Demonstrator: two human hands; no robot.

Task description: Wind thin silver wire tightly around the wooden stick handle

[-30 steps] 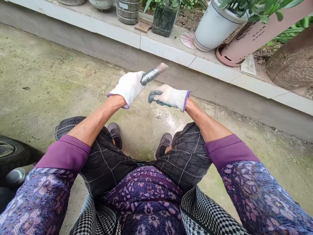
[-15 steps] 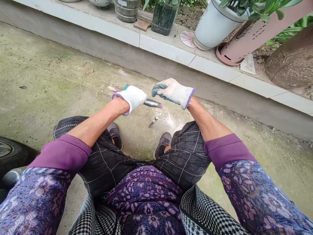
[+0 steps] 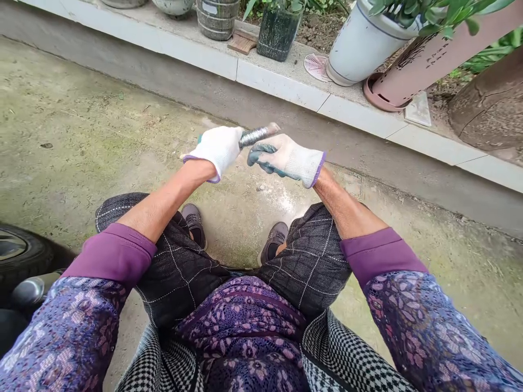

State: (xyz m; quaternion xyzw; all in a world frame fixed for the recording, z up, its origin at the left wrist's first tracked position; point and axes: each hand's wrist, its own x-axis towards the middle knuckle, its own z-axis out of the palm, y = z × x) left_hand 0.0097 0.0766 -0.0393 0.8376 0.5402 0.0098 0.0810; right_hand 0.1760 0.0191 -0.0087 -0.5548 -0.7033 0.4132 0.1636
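Note:
A stick (image 3: 254,137) wound with shiny silver wire or tape pokes out of my left hand (image 3: 216,149), which is closed around it in a white glove with a teal palm. The stick tilts up to the right, and its bare brownish end is blurred. Close below that end, my right hand (image 3: 281,155) wears a matching glove. Its fingers curl inward; whatever they pinch, if anything, is hidden. Beneath both hands, a small pale round spot (image 3: 261,187) shows on the concrete ground beside a whitish powdery patch (image 3: 284,202).
Ahead runs a low tiled ledge (image 3: 281,92). On it stand a dark clear planter (image 3: 278,35), a white pot (image 3: 359,46) and a pink pot (image 3: 412,71). A black wheel (image 3: 24,253) is at the left. My shoes (image 3: 274,239) flank the patch.
My left hand has risen and swung the stick's wrapped end upward, from low right to beside my right hand. The right hand dipped slightly. A small dark cylinder below the hands is no longer visible.

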